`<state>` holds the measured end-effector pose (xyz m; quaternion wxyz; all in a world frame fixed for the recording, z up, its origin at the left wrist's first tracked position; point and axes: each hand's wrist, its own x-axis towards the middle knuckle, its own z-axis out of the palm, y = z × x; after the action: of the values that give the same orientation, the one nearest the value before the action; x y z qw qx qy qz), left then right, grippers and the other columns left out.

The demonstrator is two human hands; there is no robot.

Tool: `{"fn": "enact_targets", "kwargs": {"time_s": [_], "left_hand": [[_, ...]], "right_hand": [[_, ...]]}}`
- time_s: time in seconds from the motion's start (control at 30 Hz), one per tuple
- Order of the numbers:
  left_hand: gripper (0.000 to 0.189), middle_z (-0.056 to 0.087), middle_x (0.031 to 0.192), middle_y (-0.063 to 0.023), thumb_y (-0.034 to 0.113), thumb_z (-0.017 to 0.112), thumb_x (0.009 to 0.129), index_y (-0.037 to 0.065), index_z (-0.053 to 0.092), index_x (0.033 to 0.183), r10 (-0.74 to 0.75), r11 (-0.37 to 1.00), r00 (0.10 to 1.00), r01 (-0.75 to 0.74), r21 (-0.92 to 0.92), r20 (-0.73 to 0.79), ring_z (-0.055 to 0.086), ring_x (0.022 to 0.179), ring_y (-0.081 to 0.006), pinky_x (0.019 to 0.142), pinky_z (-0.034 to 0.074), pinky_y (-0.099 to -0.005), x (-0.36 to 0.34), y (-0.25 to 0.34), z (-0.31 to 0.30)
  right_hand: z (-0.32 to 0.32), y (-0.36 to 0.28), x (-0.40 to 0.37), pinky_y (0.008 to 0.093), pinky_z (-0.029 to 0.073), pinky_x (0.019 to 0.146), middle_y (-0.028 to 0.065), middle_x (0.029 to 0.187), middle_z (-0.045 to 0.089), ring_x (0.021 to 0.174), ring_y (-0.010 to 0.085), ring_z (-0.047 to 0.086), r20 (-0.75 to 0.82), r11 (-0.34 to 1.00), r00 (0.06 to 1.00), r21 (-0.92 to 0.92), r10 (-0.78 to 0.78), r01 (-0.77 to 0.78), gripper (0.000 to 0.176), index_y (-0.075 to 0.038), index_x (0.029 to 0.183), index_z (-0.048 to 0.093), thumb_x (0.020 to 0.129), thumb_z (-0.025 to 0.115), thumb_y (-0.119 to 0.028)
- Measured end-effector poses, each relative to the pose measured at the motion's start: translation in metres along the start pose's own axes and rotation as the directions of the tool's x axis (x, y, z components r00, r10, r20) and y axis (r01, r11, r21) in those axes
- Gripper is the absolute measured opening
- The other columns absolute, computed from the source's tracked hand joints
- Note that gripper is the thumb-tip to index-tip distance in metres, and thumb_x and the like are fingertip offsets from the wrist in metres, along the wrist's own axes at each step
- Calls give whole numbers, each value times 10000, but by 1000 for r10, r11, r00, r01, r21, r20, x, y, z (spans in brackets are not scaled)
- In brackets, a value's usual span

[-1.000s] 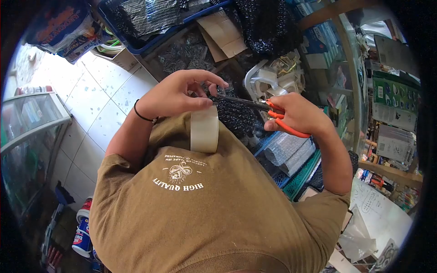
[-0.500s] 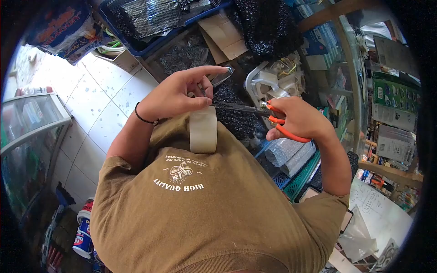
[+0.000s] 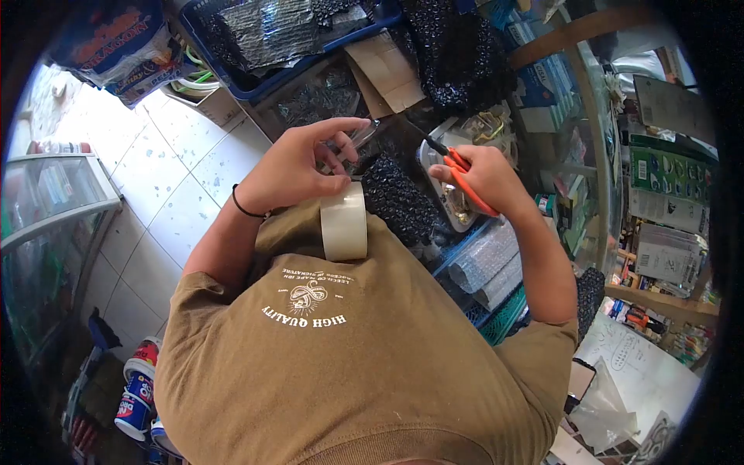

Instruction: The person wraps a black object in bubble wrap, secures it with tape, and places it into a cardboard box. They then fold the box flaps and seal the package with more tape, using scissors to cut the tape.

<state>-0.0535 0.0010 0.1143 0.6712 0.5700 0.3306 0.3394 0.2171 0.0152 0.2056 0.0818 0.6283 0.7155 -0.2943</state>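
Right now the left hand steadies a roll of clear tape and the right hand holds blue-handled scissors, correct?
No: the head view shows the scissors have orange handles, not blue. The right hand holds them and the left hand steadies the tape roll.

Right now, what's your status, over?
Left hand holds tape roll against shirt, fingers pinching a strip. Right hand grips scissors. Black bubble wrap just below.
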Motion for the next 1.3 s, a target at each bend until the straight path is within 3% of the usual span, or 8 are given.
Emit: {"fn": "enact_targets", "kwargs": {"time_s": [0.13, 0.33, 0.43, 0.67, 1.07, 1.2, 1.27, 1.3], "left_hand": [[644, 597, 866, -40, -27, 611, 666, 84, 487, 1289, 13, 1000, 998, -12, 12, -60, 612, 716, -94, 668, 519, -232, -5, -2, 3], [623, 600, 836, -42, -47, 610, 678, 90, 499, 1275, 42, 997, 989, -33, 65, -144, 626, 724, -97, 675, 536, -234, -12, -2, 2], [599, 600, 849, -41, -41, 623, 688, 87, 510, 1263, 39, 996, 994, -30, 80, -103, 627, 714, -97, 678, 538, -232, -14, -2, -1], [573, 590, 869, -26, -26, 645, 715, 87, 513, 1261, 59, 996, 992, -50, 79, -114, 615, 735, -81, 673, 530, -217, -23, 0, -5], [530, 620, 789, -14, -1, 669, 742, 68, 524, 1247, 37, 999, 991, -33, 32, -132, 613, 743, -78, 679, 535, -224, -26, -8, -11], [509, 620, 772, -12, 0, 673, 743, 63, 538, 1229, 37, 999, 989, -34, 29, -142, 604, 733, -65, 672, 512, -210, -24, -11, -13], [500, 620, 766, -12, -3, 672, 745, 54, 540, 1224, 18, 1000, 988, -16, 10, -151, 601, 731, -63, 671, 505, -206, -23, -12, -13], [490, 619, 760, -12, -6, 671, 748, 45, 542, 1218, 3, 1000, 987, -4, -5, -162, 599, 730, -61, 670, 498, -202, -22, -12, -13]], "right_hand": [[15, -2, 23, 339, 401, 570, 100, 592, 505, 568, 197, 453, 61, 998, 997, 18, 53, -54, 559, 14, 695, 558, 759, 647, -534], [35, -12, 56, 355, 431, 608, 130, 662, 579, 631, 231, 549, 144, 987, 977, 31, 154, -160, 587, 23, 731, 599, 729, 657, -561], [52, -13, 79, 400, 487, 702, 206, 817, 650, 801, 341, 637, 80, 988, 987, -72, 141, -136, 597, 8, 822, 659, 716, 635, -578], [95, -21, 132, 423, 490, 794, 206, 991, 638, 939, 348, 615, -73, 973, 981, -136, 180, -188, 537, -22, 996, 637, 743, 624, -495], [126, -41, 160, 424, 479, 850, 211, 1029, 623, 987, 371, 592, -86, 971, 968, 5, 237, -237, 413, -18, 993, 625, 767, 653, -362], [129, -35, 148, 436, 487, 786, 201, 999, 629, 929, 375, 601, -221, 993, 970, -43, 97, -109, 362, -20, 923, 626, 803, 619, -362], [111, -42, 118, 407, 482, 690, 180, 879, 640, 784, 311, 625, -368, 984, 925, 108, -94, 143, 357, -14, 834, 615, 840, 588, -370], [101, -44, 100, 379, 470, 647, 158, 825, 634, 723, 252, 603, -212, 939, 977, 334, -6, 78, 367, -9, 799, 609, 852, 577, -370]]}}
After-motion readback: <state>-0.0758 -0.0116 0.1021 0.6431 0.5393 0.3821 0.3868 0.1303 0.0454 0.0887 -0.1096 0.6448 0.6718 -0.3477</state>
